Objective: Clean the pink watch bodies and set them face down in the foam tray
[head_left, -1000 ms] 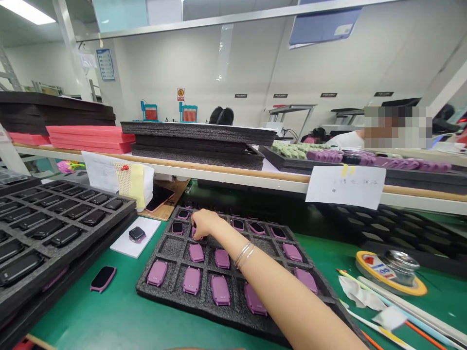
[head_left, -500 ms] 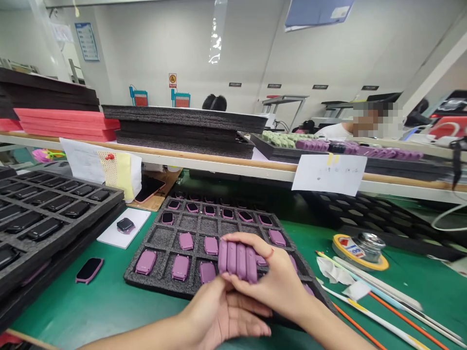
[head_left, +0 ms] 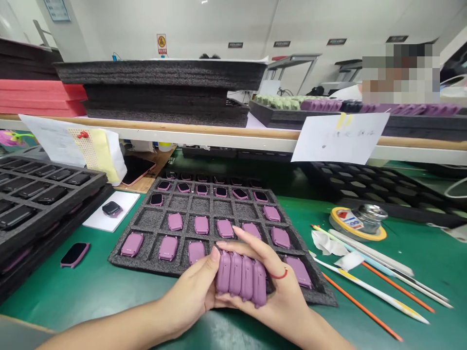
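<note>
Several purple watch cases (head_left: 241,279) stand side by side in a row between my two hands. My right hand (head_left: 286,291) curls round the row from the right, with fingers over the far side and the palm edge beneath. At the left end my left hand (head_left: 189,291) presses its thumb against the row; its other fingers are mostly hidden behind and below. Just beyond lies a black foam tray (head_left: 152,218). Its front compartments hold purple watch cases (head_left: 168,248) back side up, and its far rows hold cases with dark screens (head_left: 202,189).
Left of the tray lie a single watch case (head_left: 75,254) and another on white paper (head_left: 109,224). A second foam tray (head_left: 91,194) borders the left. To the right are swabs, a toothbrush (head_left: 372,282), tape (head_left: 359,231) and a glass jar (head_left: 372,214). A shelf (head_left: 204,136) crosses above; a person sits behind.
The row of cases has shifted down and slightly turned. My left hand has come up, its thumb now on the row's left end, where before its fingers hung spread below. The view has tilted down.
</note>
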A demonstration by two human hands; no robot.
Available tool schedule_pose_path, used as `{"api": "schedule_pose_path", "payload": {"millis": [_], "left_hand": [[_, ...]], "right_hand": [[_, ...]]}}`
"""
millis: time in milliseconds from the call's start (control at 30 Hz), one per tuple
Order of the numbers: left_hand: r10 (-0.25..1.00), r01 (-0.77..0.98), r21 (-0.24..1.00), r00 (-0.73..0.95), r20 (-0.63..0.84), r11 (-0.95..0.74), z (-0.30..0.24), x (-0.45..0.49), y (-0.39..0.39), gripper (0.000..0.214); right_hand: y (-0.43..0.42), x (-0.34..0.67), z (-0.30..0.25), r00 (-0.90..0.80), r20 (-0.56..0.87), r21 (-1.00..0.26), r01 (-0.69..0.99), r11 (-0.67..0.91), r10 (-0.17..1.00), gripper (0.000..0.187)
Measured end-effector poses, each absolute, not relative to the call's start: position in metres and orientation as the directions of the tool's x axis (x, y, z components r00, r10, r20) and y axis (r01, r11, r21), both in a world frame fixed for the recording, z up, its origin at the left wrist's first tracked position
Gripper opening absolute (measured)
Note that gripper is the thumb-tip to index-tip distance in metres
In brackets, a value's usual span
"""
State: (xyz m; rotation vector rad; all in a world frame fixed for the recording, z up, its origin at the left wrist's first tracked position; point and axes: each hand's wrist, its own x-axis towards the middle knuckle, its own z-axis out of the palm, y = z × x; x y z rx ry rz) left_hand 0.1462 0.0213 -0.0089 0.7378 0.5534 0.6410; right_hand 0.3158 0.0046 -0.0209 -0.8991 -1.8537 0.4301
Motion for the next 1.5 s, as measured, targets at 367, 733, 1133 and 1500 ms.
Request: {"api": "schedule_pose_path", "payload": {"millis": [367, 733, 1133, 1500], "left_hand": [[0.688, -0.27, 0.792, 0.684, -0.242, 0.548, -0.01, 0.146, 0.023, 0.075], [0.724, -0.286, 0.816, 0.655, -0.216, 0.502, -0.01, 0.144, 0.024, 0.064], [0.717, -0.21, 0.929, 0.692, -0.078, 0.304, 0.001, 0.146, 0.029, 0.046], [0.836, 0.044, 0.991, 0.543, 0.083, -0.127, 0.001, 0.134, 0.022, 0.041]], "right_hand": [[0.005, 0.318, -0.025, -0.225, 0.618, -0.701, 0.275, 0.658, 0.753, 0.106], [0.003, 0.32, -0.023, -0.243, 0.642, -0.674, 0.274, 0.686, 0.727, 0.105], [0.004, 0.312, -0.019, -0.341, 0.628, -0.613, 0.337, 0.715, 0.7, 0.086], [-0.002, 0.322, -0.021, -0.229, 0.516, -0.801, 0.213, 0.56, 0.825, 0.08]]}}
